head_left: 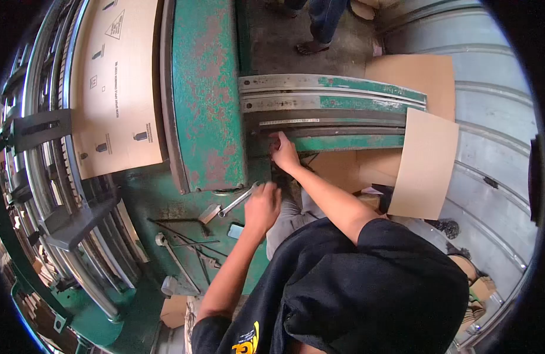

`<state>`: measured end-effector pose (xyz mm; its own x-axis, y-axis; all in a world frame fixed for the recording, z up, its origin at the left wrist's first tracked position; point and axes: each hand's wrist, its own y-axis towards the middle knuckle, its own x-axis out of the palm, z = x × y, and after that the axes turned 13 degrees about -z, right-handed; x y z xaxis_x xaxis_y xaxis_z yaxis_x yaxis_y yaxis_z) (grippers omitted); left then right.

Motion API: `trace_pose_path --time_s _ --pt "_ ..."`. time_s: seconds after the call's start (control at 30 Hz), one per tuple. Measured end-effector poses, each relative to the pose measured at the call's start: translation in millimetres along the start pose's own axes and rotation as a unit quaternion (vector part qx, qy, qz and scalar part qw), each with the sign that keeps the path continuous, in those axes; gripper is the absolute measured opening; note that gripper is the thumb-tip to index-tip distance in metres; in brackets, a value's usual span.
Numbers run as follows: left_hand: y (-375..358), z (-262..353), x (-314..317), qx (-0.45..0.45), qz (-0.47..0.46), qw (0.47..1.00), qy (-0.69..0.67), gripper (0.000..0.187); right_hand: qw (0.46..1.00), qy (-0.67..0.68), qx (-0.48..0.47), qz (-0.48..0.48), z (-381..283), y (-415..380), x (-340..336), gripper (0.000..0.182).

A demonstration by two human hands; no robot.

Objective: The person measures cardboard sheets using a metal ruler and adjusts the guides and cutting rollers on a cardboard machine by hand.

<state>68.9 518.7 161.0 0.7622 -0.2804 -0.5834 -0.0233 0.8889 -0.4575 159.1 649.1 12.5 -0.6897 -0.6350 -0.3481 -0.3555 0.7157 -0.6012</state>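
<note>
My left hand (263,207) is closed around one end of a metal wrench (240,200). The wrench slants down to the left, its ring end over the green machine bed, just below the rounded corner of the green machine housing (207,100). Further up, my right hand (284,153) has its fingers bent together against the dark slotted rail (343,131) beside the housing. What those fingertips hold, if anything, is hidden. A ruler strip (290,122) runs along the rail just above that hand.
Several tools, among them a long-handled wrench (177,259), lie on the green bed near a phone (235,230). A printed cardboard sheet (116,88) sits left of the housing. Plain cardboard (426,165) leans at the right. Another person's legs (327,20) show at the top.
</note>
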Motion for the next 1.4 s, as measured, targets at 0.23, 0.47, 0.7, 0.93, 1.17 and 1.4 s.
trace_pose_path --time_s 0.23,0.47,0.7,0.93,1.17,1.4 --pt "148.9 -20.0 26.7 -0.109 -0.057 0.981 0.151 0.024 0.977 -0.032 -0.207 -0.049 56.7 46.6 7.7 0.037" --pt "234.6 -53.9 21.4 -0.233 -0.209 0.898 0.309 0.024 0.850 0.431 0.080 -0.291 61.2 75.8 11.7 0.032" --pt "239.0 -57.8 24.8 -0.218 -0.236 0.868 0.379 0.023 0.878 0.352 0.081 -0.314 26.0 60.7 -11.5 0.026" --pt "244.8 -60.7 25.0 -0.260 -0.262 0.854 0.366 0.019 0.897 0.298 0.085 -0.315 7.3 54.9 -24.8 0.024" --pt "250.3 -86.6 46.5 -0.266 -0.204 0.884 0.326 0.018 0.863 0.379 0.108 -0.316 27.1 61.5 -10.8 0.024" --pt "251.3 -90.0 53.0 -0.272 -0.135 0.905 0.298 0.024 0.856 0.407 0.076 -0.309 48.6 67.2 -2.4 0.024"
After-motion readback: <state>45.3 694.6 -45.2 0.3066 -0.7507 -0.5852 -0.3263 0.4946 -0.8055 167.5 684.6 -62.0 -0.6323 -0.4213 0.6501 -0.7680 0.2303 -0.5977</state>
